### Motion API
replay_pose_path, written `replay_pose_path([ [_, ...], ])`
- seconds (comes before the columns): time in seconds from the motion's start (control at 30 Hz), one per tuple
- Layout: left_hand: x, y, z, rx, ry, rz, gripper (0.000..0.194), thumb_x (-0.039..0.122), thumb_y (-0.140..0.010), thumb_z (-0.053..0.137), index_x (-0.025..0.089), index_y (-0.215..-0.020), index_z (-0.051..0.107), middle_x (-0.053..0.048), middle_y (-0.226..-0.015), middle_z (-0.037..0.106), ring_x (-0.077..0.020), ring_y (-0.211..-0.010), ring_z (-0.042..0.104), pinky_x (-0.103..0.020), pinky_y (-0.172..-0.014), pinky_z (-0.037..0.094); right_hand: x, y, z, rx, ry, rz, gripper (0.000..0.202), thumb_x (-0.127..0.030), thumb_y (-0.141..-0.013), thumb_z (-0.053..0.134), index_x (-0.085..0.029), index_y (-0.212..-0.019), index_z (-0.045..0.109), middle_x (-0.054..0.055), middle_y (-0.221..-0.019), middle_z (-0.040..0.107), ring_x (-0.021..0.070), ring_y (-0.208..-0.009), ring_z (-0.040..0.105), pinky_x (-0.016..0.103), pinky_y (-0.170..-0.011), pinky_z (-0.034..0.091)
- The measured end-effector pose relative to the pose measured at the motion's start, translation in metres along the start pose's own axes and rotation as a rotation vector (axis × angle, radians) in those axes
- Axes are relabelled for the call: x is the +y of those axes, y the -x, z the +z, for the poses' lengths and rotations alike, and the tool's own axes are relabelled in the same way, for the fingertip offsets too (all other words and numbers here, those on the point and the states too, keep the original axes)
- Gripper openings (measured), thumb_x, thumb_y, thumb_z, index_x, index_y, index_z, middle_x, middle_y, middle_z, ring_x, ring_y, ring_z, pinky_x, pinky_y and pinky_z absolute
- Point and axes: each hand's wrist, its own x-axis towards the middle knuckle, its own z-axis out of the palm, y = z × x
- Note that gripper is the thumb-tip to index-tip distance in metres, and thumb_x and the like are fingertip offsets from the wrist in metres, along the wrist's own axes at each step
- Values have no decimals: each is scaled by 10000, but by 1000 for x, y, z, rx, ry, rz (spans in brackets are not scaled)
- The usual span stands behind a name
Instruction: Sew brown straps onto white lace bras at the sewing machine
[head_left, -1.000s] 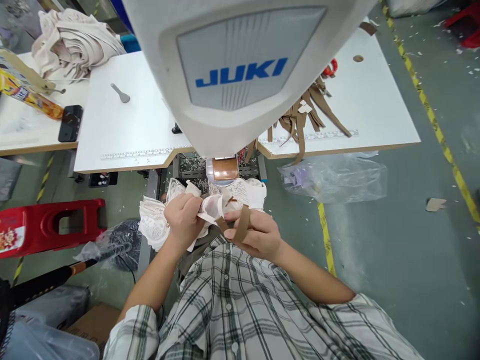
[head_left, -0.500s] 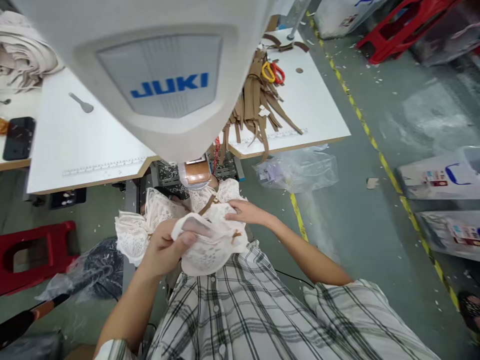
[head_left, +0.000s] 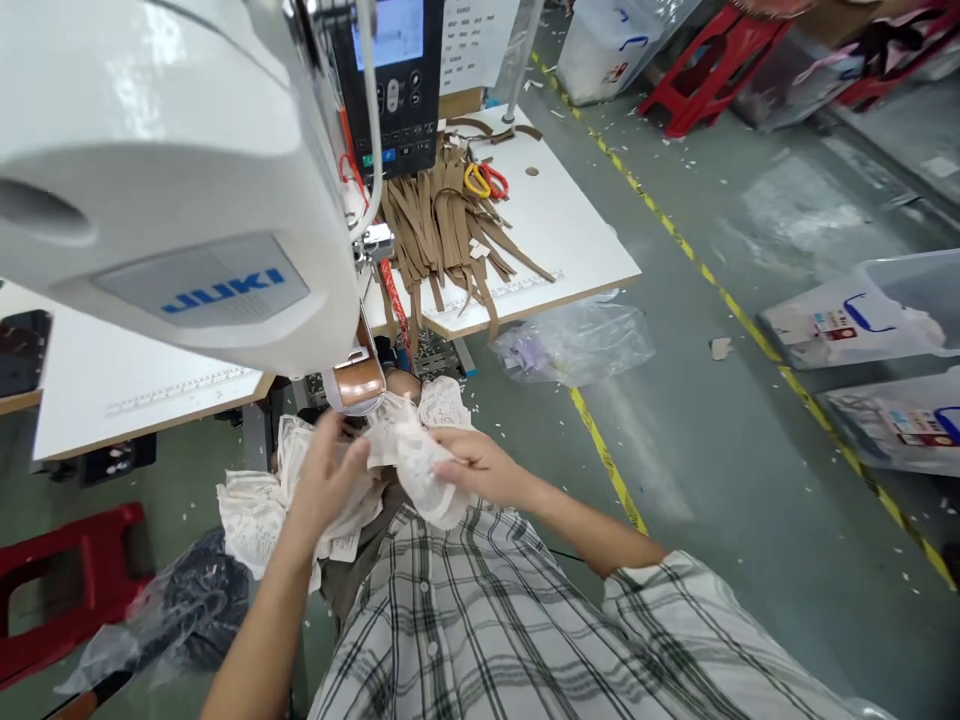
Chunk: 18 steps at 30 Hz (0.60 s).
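White lace bra [head_left: 431, 475] pieces lie bunched below the sewing machine head [head_left: 225, 260]. My right hand [head_left: 476, 465] pinches a cup of the bra between thumb and fingers, just above my lap. Left of it, my left hand [head_left: 328, 480] is raised close under the machine's needle area, slightly blurred, thumb and fingers apart with nothing seen between them. More white lace bra cups [head_left: 259, 510] hang beside and behind my left hand. A copper-coloured guard [head_left: 358, 383] on the machine sits just above the fabric.
Brown fabric strips [head_left: 442, 230] and scissors with yellow and red handles [head_left: 486, 180] lie on the white table [head_left: 577, 230]. A control panel [head_left: 397, 85] stands behind the machine. Plastic bins [head_left: 862, 310] are on the floor at right, a red stool [head_left: 75, 580] at left.
My left hand has let go of the bra and moved up toward the machine. My right hand keeps hold of it. The view has shifted, revealing the control panel.
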Motion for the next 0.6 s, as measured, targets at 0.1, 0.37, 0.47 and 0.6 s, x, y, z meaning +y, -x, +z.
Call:
replay_pose_path([
  [0.1, 8, 9, 31, -349, 520, -115, 520, 626, -823, 629, 140, -987, 710, -106, -941, 720, -243, -861, 664, -347, -793, 529, -10, -10, 8, -154, 90, -74, 333, -431, -987, 527, -171, -854, 686, 75, -1058, 708, 171, -973, 651, 297, -886, 487],
  [0.37, 20, 12, 41, -278, 756, -385, 390, 525, -770, 771, 157, -862, 680, 2, -732, 650, -131, -682, 574, -223, -655, 464, 7, -96, -153, 680, 883, 176, 196, -339, -941, 533, -188, -937, 658, 91, -992, 693, 225, -919, 613, 358, -816, 464],
  [0.47, 30, 13, 43, -214, 705, -318, 443, 600, -836, 665, 165, -761, 640, 15, -671, 584, -124, -650, 513, -213, -628, 427, 10, -157, -210, 807, 972, 220, 202, -346, -925, 537, -175, -962, 639, 120, -1044, 668, 244, -947, 594, 370, -829, 467],
  [0.6, 43, 16, 47, -226, 629, -243, 401, 575, -894, 602, 180, -825, 616, 17, -702, 545, -127, -668, 480, -220, -647, 414, 6, -230, -234, 744, 1057, 287, 252, -266, -932, 481, -144, -1102, 622, 176, -1175, 635, 291, -1007, 588, 429, -887, 467],
])
